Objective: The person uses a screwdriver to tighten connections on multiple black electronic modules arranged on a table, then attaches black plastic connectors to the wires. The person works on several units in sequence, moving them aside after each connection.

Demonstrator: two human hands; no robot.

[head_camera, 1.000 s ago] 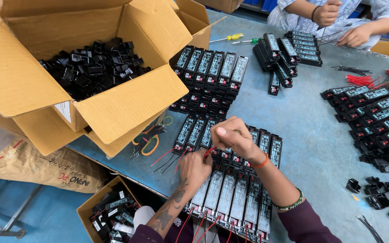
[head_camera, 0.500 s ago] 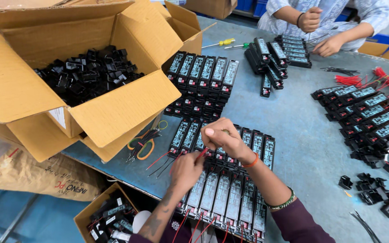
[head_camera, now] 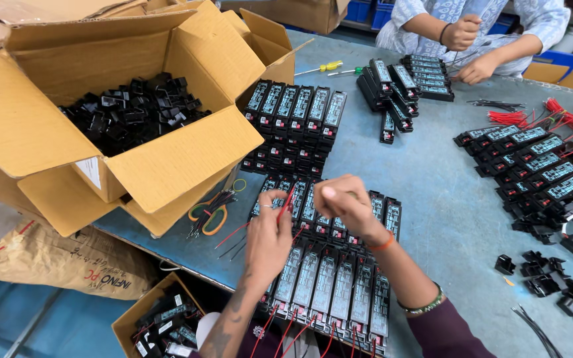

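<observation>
Currently my left hand (head_camera: 268, 232) pinches a thin red wire (head_camera: 286, 204), light and limp; grip near tip. Right hand (head_camera: 347, 202) curled over black modules (head_camera: 326, 278), contents unclear.

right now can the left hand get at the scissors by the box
Probably yes. The scissors lie in the open on the table, just left of the left hand, nothing across them. But that hand is pinching a red wire, so it would need to let go first.

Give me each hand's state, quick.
Left hand: closed, pinching a red wire.
Right hand: fingers curled over the black modules; grip cannot be told.
</observation>
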